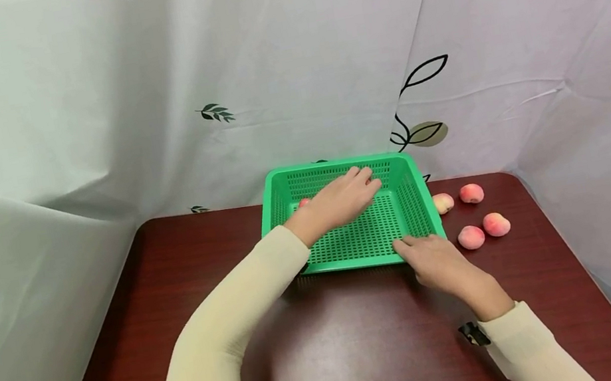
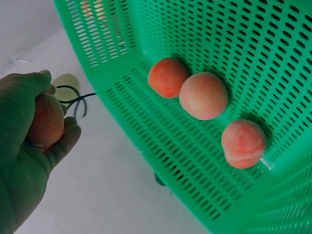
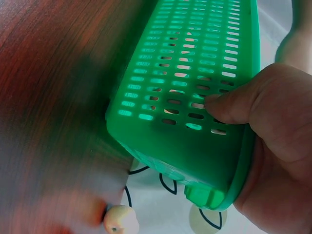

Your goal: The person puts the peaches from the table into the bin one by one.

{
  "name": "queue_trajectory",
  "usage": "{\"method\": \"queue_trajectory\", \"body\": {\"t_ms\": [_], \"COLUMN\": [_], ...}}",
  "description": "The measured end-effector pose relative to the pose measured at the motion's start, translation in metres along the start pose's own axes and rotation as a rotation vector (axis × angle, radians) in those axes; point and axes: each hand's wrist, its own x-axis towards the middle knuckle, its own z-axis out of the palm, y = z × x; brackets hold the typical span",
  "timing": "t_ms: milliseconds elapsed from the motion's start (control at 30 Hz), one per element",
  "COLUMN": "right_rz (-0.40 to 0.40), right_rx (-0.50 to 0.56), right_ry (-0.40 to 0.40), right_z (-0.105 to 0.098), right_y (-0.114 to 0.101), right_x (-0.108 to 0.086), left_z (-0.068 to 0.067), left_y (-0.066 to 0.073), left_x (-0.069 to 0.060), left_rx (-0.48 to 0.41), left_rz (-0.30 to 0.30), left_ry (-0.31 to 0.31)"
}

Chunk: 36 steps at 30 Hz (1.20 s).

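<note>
In the head view my left hand (image 1: 343,199) is over the green plastic basket (image 1: 370,237). The left wrist view shows that hand's fingers and thumb curled round a peach (image 2: 46,121). Three more peaches lie in the basket along one side: one peach (image 2: 168,78) touching or nearly touching a second peach (image 2: 204,96), and a third peach (image 2: 243,144) apart from them. My right hand (image 1: 439,262) grips the basket's near right corner. Its thumb presses the slotted outer wall in the right wrist view, while its other fingers are hidden behind the rim.
Right of the basket, several peaches sit on the dark red wooden table (image 1: 177,293): a pale one (image 1: 443,203) near the basket's wall, and others such as a pink peach (image 1: 471,237). White cloth (image 1: 300,124) with leaf prints hangs behind the table and along both sides.
</note>
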Motion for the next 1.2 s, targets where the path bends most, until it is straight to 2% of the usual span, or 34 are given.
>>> {"method": "queue_trajectory", "body": {"t_ms": [267, 500, 800, 1200], "right_rz": [-0.006, -0.023, -0.011, -0.014], "right_rx": [0.001, 0.010, -0.013, -0.014], "right_ry": [0.005, 0.025, 0.018, 0.024], "right_z": [0.001, 0.000, 0.000, 0.002], "right_y": [0.000, 0.000, 0.001, 0.002], "right_x": [0.000, 0.000, -0.001, 0.000], "left_z": [0.019, 0.032, 0.045, 0.047], "left_y": [-0.008, -0.011, -0.010, -0.004], "left_x": [0.023, 0.041, 0.062, 0.082], "left_rx": [-0.070, -0.142, -0.173, -0.255], "left_rz": [-0.039, -0.142, -0.171, -0.221], "left_ry": [-0.038, -0.149, -0.230, -0.362]}}
